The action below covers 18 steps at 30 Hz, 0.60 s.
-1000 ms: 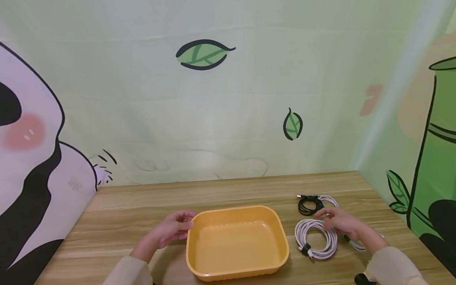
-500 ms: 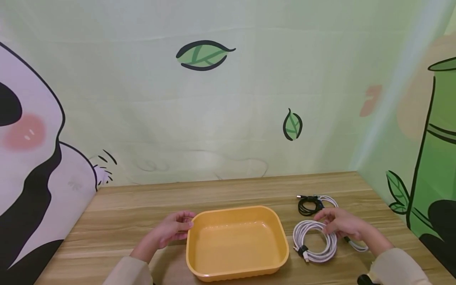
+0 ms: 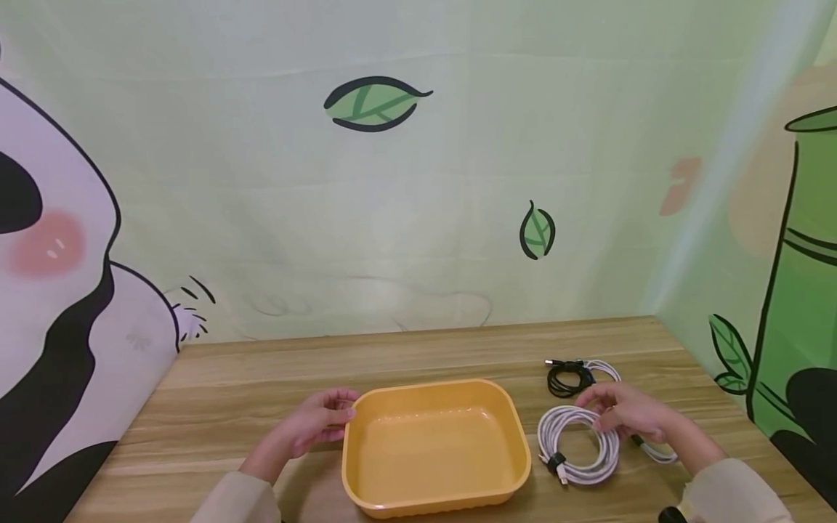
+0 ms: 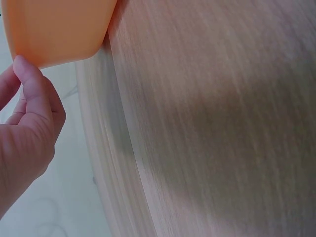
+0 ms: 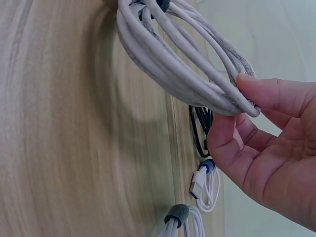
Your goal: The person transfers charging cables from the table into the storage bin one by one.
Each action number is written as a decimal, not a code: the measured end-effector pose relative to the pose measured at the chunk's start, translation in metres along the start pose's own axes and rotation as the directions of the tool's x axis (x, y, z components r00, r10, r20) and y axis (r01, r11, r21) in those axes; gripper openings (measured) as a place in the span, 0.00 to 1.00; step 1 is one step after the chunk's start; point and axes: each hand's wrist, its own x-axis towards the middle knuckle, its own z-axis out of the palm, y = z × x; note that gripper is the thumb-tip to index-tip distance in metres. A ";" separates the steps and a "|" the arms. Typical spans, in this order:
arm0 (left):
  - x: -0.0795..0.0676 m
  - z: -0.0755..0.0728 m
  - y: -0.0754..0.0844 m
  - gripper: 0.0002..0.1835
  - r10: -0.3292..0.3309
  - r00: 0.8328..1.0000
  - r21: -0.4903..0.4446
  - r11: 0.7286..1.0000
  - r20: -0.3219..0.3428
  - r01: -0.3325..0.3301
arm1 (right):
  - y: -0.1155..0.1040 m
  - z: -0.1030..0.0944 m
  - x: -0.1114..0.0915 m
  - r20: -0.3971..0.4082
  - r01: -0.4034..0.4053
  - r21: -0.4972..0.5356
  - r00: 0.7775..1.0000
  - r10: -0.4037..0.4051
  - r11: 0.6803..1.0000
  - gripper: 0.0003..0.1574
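My left hand (image 3: 320,421) is at the left back corner of a yellow plastic tray (image 3: 438,457), thumb and fingers on its rim. In the left wrist view a fingertip presses against the outer wall of the tray (image 4: 64,29). My right hand (image 3: 628,410) pinches the right side of a coiled white cable (image 3: 549,428) between thumb and fingers. The coil is bound by a black strap (image 3: 556,461), and a metal plug shows beside it. In the right wrist view the white cable (image 5: 173,74) is tilted, casting a shadow on the tabletop.
Behind the white coil lies a coiled black cable (image 3: 564,379) next to another white cable (image 3: 604,365). A grey-white cable (image 3: 657,454) lies partly hidden under the right forearm. The wooden table (image 3: 248,370) meets a printed cloth backdrop (image 3: 405,218).
The right hand has taken hold of the white cable coil, which has shifted slightly left and toward the front. The left hand and the tray have stayed in place.
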 end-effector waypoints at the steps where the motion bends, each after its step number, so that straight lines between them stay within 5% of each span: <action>1: 0.000 0.000 0.000 0.22 -0.001 1.000 0.000 1.000 -0.001 0.001 | 0.000 0.000 0.000 0.003 0.004 0.003 1.000 -0.004 1.000 0.27; 18: 0.001 0.000 -0.001 0.21 -0.002 1.000 -0.005 1.000 0.005 0.002 | -0.005 -0.006 -0.006 -0.037 0.048 0.027 0.998 -0.047 0.998 0.29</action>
